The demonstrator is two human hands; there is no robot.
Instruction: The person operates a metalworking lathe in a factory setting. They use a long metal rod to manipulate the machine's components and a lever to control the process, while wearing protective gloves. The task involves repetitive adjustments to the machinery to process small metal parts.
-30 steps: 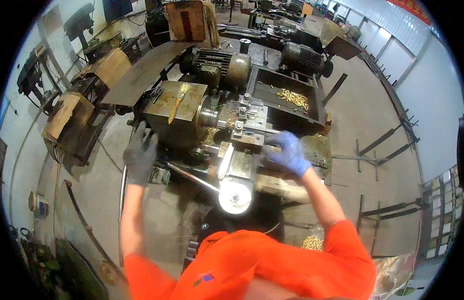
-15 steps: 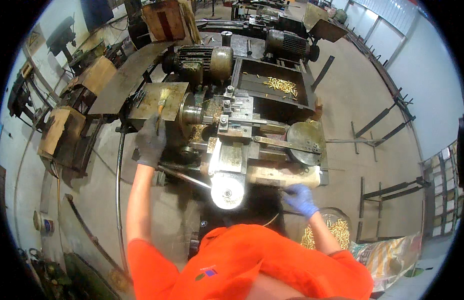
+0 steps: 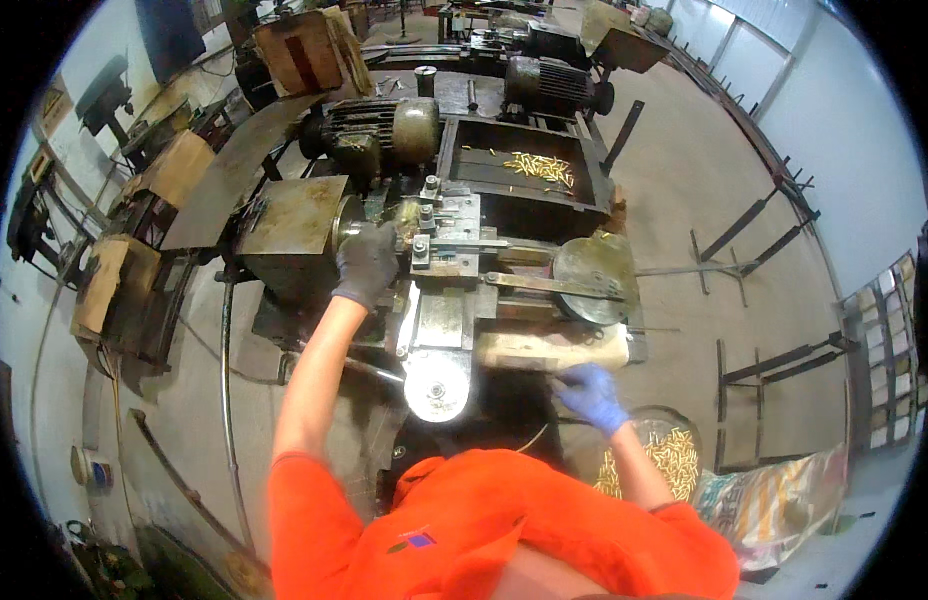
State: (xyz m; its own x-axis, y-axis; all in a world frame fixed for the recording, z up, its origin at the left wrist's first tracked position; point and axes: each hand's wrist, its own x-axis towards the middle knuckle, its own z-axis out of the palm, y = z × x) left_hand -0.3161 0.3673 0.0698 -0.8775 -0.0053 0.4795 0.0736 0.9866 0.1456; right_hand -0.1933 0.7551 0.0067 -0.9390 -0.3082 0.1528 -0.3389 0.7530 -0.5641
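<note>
A: Where is the person's left hand [image 3: 367, 262]?

B: Near ten o'clock from the middle of the view, in a dark grey glove, just beside the machine's chuck [image 3: 350, 212], with the tool block [image 3: 424, 240] at its two o'clock.

A: What is its state?

B: It is closed around a brush [image 3: 408, 214]. The glove covers the handle; pale bristles show at the hand's one o'clock, between chuck and block.

A: And the right hand [image 3: 592, 396]?

B: It wears a blue glove, out at four o'clock, its fingers bent below the edge of a pale cover [image 3: 554, 348]. Whether it grips anything cannot be told.

A: What lies around it?

B: A round basin [image 3: 697, 435] of small brass pieces [image 3: 674, 462] sits at that hand's four o'clock, with a printed sack [image 3: 784, 500] beyond.

A: Anything higher up?

B: At one o'clock from the middle, a dark tray [image 3: 484, 172] holds more brass pieces. A square metal housing [image 3: 294, 215] stands at ten, outside the left hand.
</note>
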